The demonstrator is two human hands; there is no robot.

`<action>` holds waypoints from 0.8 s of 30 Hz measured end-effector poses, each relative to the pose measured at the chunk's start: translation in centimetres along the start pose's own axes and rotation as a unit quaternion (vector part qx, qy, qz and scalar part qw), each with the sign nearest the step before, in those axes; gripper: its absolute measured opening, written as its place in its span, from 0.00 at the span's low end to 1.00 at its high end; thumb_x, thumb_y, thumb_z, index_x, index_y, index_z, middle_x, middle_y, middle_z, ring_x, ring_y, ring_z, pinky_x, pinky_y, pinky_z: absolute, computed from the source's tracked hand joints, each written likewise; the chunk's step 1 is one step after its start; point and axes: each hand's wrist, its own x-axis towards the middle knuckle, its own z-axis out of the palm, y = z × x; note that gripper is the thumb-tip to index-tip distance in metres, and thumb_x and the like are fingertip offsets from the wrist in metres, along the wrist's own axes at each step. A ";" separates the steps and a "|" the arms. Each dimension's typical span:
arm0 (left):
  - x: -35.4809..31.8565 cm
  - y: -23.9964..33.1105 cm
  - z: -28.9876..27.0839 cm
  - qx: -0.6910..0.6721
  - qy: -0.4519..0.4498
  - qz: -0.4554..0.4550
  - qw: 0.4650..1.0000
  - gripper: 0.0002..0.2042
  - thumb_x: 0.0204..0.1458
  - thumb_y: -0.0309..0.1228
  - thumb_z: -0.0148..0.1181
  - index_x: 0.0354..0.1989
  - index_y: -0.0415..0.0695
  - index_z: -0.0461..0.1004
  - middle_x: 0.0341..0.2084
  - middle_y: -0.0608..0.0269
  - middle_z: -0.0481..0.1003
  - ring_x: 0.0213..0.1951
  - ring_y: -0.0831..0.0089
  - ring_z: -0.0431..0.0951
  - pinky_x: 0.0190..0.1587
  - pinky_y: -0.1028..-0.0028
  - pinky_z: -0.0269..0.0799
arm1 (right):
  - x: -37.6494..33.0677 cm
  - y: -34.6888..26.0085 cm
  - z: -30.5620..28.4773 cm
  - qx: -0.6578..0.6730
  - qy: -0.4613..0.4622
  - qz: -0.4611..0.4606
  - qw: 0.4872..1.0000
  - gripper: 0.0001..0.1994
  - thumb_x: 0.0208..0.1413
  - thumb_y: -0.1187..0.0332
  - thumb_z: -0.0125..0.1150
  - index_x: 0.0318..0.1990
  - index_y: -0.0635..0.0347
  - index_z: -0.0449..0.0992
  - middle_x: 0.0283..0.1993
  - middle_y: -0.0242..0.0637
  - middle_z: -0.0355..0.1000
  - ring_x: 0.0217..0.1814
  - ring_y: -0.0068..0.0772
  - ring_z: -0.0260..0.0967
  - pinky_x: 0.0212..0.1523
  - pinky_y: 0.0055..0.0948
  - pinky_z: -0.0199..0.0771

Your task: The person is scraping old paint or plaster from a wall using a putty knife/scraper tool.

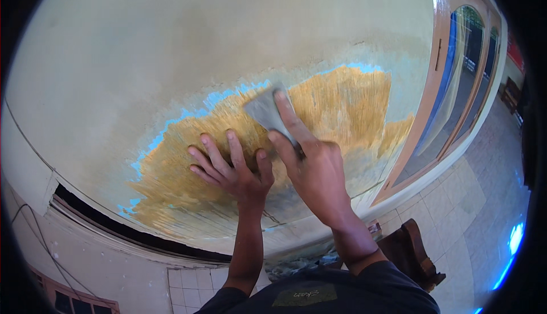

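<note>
My right hand (319, 169) grips a grey, wide-bladed scraper (265, 109), its index finger stretched along the blade. The blade lies against the wall (273, 23) at the upper edge of a large bared patch (345, 100), which is yellow-brown and streaked. Thin strips of light blue paint (211, 102) border that patch along its top and left. Flat on the patch, left of the scraper, rests my left hand (239, 171) with fingers spread and nothing in it. My right palm and fingers hide the scraper's handle.
A pink-brown framed door (444, 58) with glass panes stands to the right. Below right is a dark wooden chair-like piece (413, 254) on the tiled floor (456, 223). A dark gap (131, 226) runs along the wall's lower left, and a loose cable (43, 237) hangs beyond it.
</note>
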 end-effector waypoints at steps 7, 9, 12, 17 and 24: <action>0.2 0.0 -0.4 0.006 0.001 -0.004 1.000 0.30 0.65 0.55 0.43 0.69 0.50 0.65 0.72 0.42 0.53 0.73 0.32 0.45 0.71 0.36 0.32 | -0.2 0.7 0.0 -0.042 0.011 -0.037 0.998 0.30 0.63 0.56 0.60 0.73 0.41 0.62 0.18 0.47 0.72 0.19 0.51 0.73 0.22 0.44 0.73; 0.2 0.5 -0.4 0.004 -0.002 -0.005 1.000 0.30 0.65 0.55 0.43 0.69 0.50 0.64 0.72 0.42 0.53 0.73 0.32 0.45 0.71 0.35 0.32 | 0.2 0.2 -0.3 -0.039 0.018 -0.036 0.998 0.30 0.63 0.56 0.60 0.73 0.41 0.62 0.18 0.46 0.72 0.19 0.52 0.72 0.22 0.44 0.73; 0.1 0.5 -0.7 0.002 -0.003 -0.012 1.000 0.30 0.64 0.55 0.44 0.69 0.51 0.64 0.72 0.42 0.53 0.73 0.32 0.45 0.71 0.35 0.32 | -0.1 0.3 -0.5 -0.069 0.013 -0.041 0.997 0.30 0.63 0.56 0.60 0.72 0.41 0.62 0.19 0.47 0.72 0.19 0.52 0.73 0.22 0.44 0.73; 0.3 0.4 -0.4 0.012 0.000 -0.005 1.000 0.30 0.64 0.55 0.44 0.69 0.51 0.64 0.73 0.42 0.52 0.73 0.33 0.45 0.71 0.35 0.32 | -0.1 0.0 -0.5 -0.015 0.008 -0.023 1.000 0.29 0.62 0.63 0.64 0.70 0.46 0.66 0.22 0.54 0.70 0.17 0.51 0.68 0.24 0.40 0.70; 0.2 -0.1 -0.3 0.004 0.000 0.000 1.000 0.29 0.64 0.54 0.44 0.68 0.50 0.66 0.73 0.42 0.52 0.73 0.33 0.45 0.71 0.36 0.32 | -0.9 0.6 0.2 -0.023 0.015 -0.033 0.999 0.29 0.62 0.63 0.64 0.70 0.47 0.66 0.20 0.52 0.69 0.18 0.51 0.68 0.24 0.39 0.70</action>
